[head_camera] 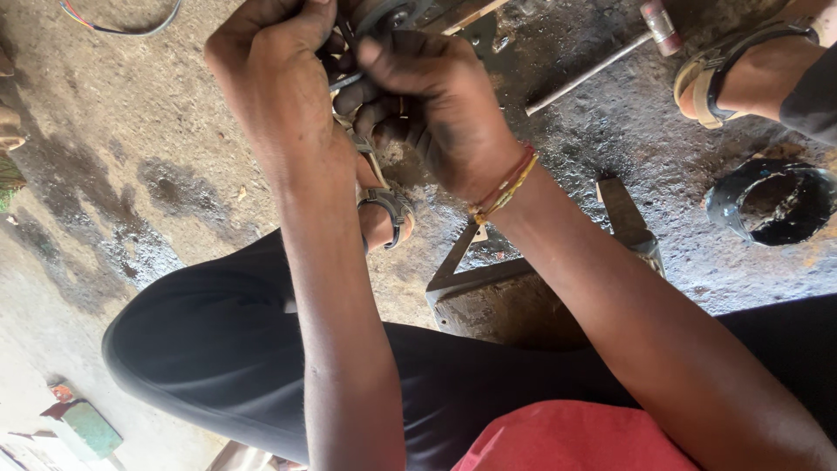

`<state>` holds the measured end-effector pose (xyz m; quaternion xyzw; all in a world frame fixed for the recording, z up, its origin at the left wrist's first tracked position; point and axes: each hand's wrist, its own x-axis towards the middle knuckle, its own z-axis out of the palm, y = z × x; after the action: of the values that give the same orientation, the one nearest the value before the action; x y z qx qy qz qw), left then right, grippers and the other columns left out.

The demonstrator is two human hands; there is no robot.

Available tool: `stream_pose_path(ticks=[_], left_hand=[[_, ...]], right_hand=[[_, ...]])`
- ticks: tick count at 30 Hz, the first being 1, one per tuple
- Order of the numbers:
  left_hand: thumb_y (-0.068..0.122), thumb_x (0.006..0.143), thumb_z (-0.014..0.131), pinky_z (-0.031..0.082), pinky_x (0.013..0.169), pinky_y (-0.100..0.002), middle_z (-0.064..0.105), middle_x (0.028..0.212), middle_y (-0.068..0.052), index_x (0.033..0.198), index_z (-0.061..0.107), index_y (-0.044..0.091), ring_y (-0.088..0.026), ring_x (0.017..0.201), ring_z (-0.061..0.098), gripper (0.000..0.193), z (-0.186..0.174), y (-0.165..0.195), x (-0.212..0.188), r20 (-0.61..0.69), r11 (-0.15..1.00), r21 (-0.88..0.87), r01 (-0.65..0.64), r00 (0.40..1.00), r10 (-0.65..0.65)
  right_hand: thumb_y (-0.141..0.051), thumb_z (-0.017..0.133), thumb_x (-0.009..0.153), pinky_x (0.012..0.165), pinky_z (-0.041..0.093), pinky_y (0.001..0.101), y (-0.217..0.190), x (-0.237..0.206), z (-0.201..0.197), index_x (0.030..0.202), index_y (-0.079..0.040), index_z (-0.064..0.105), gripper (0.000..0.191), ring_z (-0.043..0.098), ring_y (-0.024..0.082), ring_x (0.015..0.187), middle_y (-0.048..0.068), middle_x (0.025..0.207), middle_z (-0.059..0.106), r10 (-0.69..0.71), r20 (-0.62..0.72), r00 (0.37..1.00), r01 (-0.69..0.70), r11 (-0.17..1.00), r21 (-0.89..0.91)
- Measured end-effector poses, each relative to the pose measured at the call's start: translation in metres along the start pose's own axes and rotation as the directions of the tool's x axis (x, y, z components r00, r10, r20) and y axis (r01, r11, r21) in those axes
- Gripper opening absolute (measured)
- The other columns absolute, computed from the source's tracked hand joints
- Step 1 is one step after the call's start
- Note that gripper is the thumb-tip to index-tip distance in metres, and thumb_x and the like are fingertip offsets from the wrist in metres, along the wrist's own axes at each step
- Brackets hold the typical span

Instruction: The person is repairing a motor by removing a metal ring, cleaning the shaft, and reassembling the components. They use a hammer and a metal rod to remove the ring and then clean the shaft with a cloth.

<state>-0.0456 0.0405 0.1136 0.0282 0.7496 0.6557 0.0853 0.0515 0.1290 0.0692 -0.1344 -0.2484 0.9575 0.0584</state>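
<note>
Both my hands are clenched together at the top middle, over a greasy concrete floor. My left hand (279,78) is closed in a fist around a small metal part (388,13) of which only a grey round edge shows above the fingers. My right hand (436,105), blackened with grease and with a red and yellow thread band at the wrist, grips the same part from the right side. A thin metal strip (347,83) pokes out between the two hands. Most of the part is hidden by my fingers.
A hammer (593,74) with a long metal handle lies at the top right, beside a sandalled foot (741,74). A black bowl of dark oil (772,202) stands at the right. An angled metal frame (471,277) lies under my right forearm. My sandalled foot (388,214) is below the hands.
</note>
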Motion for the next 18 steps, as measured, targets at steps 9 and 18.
stream_pose_path(ticks=[9,18], left_hand=[[-0.003,0.077,0.077,0.051,0.073,-0.035,0.071,0.070,-0.006,0.078,0.078,0.000,-0.011,0.062,0.056,0.004,-0.004,-0.005,0.003,-0.026,0.990,0.139,-0.030,0.999,0.034],[-0.007,0.080,0.072,0.053,0.078,-0.033,0.076,0.076,-0.010,0.083,0.080,-0.003,-0.013,0.068,0.064,0.009,-0.002,-0.019,0.005,-0.017,0.992,0.052,-0.118,0.993,0.119]], right_hand=[[-0.021,0.083,0.089,0.055,0.059,0.0233,0.018,0.007,0.004,0.091,0.000,0.071,0.024,0.073,0.008,0.064,0.004,0.076,0.076,-0.414,-0.056,0.909,0.259,0.664,-0.701],[-0.035,0.077,0.094,0.043,0.044,0.0240,0.020,0.006,0.003,0.082,-0.004,0.075,0.033,0.059,0.008,0.046,0.003,0.061,0.068,-0.260,-0.238,0.936,0.059,0.781,-0.622]])
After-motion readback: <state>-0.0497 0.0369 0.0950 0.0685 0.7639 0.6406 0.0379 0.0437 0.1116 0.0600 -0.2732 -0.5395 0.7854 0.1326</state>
